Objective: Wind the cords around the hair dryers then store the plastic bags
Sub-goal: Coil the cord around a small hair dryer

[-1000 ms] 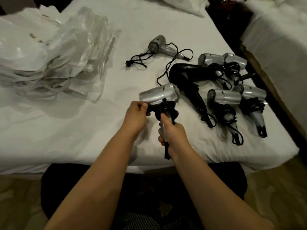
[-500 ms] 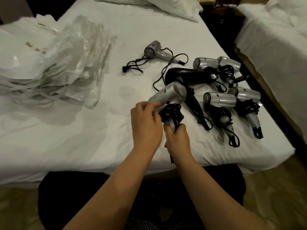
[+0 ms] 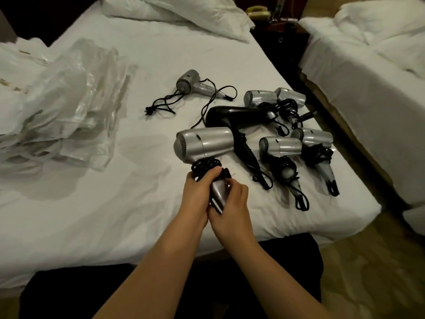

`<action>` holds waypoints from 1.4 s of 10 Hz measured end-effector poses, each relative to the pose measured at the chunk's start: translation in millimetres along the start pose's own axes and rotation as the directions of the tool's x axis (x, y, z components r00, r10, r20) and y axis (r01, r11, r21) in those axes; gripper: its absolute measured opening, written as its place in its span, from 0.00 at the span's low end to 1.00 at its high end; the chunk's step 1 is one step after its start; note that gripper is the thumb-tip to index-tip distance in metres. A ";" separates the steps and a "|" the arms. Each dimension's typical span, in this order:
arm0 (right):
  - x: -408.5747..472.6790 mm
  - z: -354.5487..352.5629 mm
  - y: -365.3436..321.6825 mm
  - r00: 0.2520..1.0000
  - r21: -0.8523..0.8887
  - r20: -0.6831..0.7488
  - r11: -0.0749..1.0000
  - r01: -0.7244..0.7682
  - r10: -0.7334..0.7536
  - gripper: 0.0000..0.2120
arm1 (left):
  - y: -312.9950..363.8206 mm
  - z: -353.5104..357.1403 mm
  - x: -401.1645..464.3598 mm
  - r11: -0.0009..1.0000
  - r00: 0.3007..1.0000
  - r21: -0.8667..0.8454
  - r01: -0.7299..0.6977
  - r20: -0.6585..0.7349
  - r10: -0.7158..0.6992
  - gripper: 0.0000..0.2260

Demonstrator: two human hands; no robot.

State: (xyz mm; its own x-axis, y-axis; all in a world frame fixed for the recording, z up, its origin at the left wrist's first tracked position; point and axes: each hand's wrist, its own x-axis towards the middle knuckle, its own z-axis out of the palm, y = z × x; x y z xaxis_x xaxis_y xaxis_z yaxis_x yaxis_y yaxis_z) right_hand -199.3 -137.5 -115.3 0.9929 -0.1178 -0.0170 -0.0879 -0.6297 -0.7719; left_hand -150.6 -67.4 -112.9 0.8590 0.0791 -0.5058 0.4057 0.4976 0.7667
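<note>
Plastic bags [image 3: 69,107] lie piled at the bed's [image 3: 92,215] left. Left hand [image 3: 197,192] grips the wound cord [image 3: 205,165] on the held dryer [image 3: 203,143]. Right hand [image 3: 232,201] clasps its handle, raised above the bed. Other dryers [image 3: 280,146] lie right.

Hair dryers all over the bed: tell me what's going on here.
A person is winding cords onto hair dryers. Both hands hold a silver dryer by its handle: the left hand grips the wound cord, the right hand holds the handle lower down. Four wrapped dryers lie to the right; one silver dryer beyond has its cord loose. Plastic bags are piled on the left.
</note>
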 end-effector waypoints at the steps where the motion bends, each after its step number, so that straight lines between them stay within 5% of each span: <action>1: 5.2 -4.4 1.4 0.996 0.150 -0.024 0.985 -0.080 0.085 0.31 | -2.0 6.9 3.2 1.000 0.999 -0.016 0.017 0.029 -0.016 0.17; 2: 26.1 -12.9 0.8 0.984 0.231 -0.022 0.959 -0.167 0.176 0.31 | 0.4 18.1 11.3 1.000 0.998 0.013 0.008 0.069 -0.009 0.18; 7: 275.9 -47.2 -30.5 0.959 0.296 -0.209 0.947 -0.127 0.194 0.15 | 127.4 150.8 193.1 0.966 0.955 0.241 -0.093 0.297 0.018 0.17; 8: 332.0 -50.5 -28.5 0.959 0.272 -0.185 0.949 -0.162 0.217 0.14 | 140.4 170.8 245.4 0.925 0.958 0.362 -0.115 0.287 0.007 0.18; 10: 412.8 -41.5 -5.9 0.940 0.254 -0.191 0.940 -0.230 0.282 0.09 | 141.3 171.3 348.7 0.952 0.981 0.294 0.086 0.144 -0.133 0.23; 11: 434.7 -26.0 5.4 0.936 0.202 -0.178 0.942 -0.267 0.303 0.08 | 129.3 176.4 374.8 0.941 0.957 0.307 0.139 0.201 -0.207 0.22; 14: 458.8 -0.9 24.8 0.922 0.040 -0.167 0.937 -0.348 0.349 0.15 | 110.5 163.2 436.9 0.823 0.996 0.564 -0.071 -0.012 0.094 0.14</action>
State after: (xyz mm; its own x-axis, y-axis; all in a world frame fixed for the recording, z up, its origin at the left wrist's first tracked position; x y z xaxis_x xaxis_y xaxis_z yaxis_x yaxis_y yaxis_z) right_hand 253.9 -207.9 -141.6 0.8712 -0.4572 -0.1789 -0.4245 -0.5185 -0.7423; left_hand 320.5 -118.8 -184.7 0.8894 0.1360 -0.4364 0.4493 -0.0837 0.8895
